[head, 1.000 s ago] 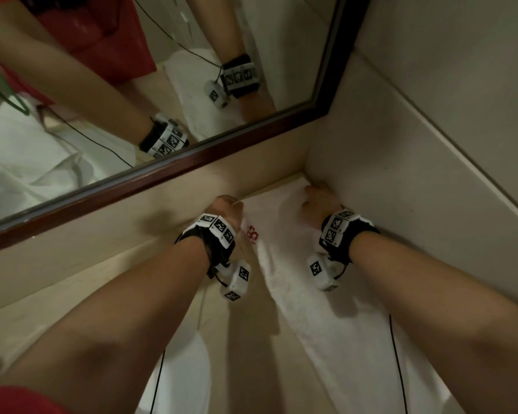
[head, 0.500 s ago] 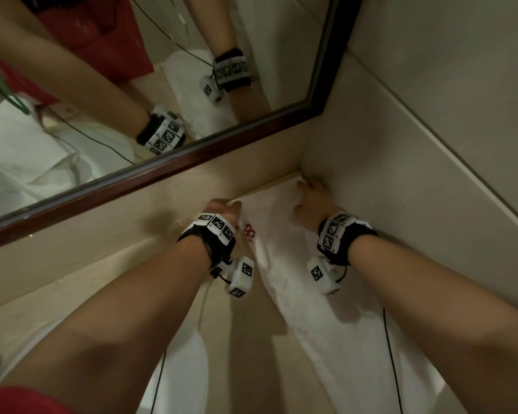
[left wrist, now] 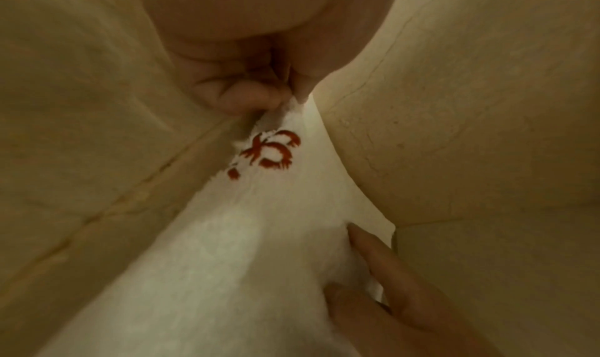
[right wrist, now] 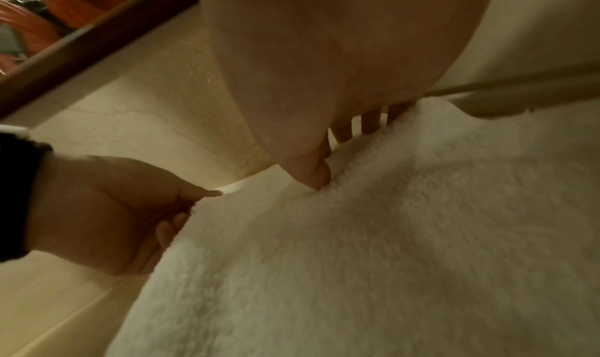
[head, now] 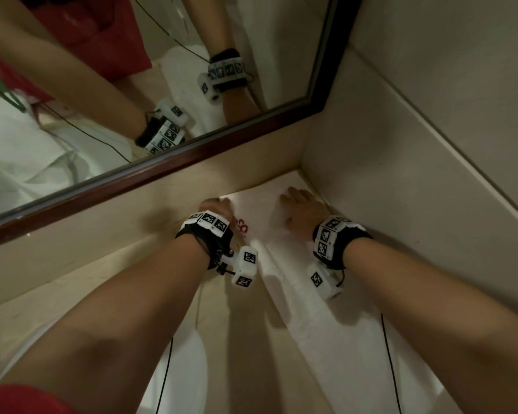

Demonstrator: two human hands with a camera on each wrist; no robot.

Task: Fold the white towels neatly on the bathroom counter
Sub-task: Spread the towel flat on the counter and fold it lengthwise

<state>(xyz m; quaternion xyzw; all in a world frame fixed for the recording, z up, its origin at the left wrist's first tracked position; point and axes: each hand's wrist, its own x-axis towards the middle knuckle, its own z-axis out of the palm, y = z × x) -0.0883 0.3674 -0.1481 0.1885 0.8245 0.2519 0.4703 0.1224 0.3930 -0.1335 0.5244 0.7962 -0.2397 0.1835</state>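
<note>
the towel (head: 284, 282) corner is pinched by the left hand (head: 219, 209); the right hand (head: 301, 215) lies released, pressing flat. the far edge should be squared to the tabletop (head: 72, 294) corner.

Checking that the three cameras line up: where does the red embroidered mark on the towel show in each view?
Head: red mark at centre, beside the left hand.
Left wrist: upper centre, just below the pinching fingertips.
Right wrist: not in it.
Shared landmark: the white towel against the back wall.
</note>
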